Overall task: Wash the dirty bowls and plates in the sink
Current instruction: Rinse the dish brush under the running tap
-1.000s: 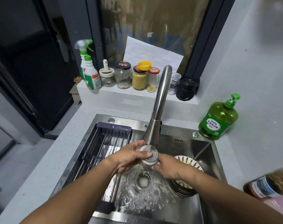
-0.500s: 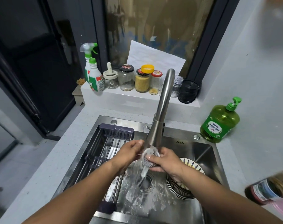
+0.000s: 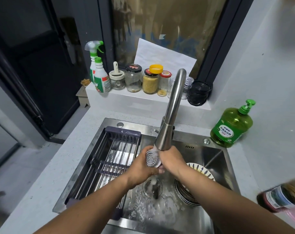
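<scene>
At the frame's centre, both my hands clasp a bristly scrub brush under the faucet: left hand, right hand. The stacked plates wait lower right in the sink, likely wet, slippery and breakable; I'd grip their rims.

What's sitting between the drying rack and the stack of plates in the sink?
In the head view, the drain with water splashing around it lies between the drying rack and the stack of plates.

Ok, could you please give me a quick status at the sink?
Both hands hold brush under running tap. Plates stacked in sink, untouched. Nothing blocking.
</scene>
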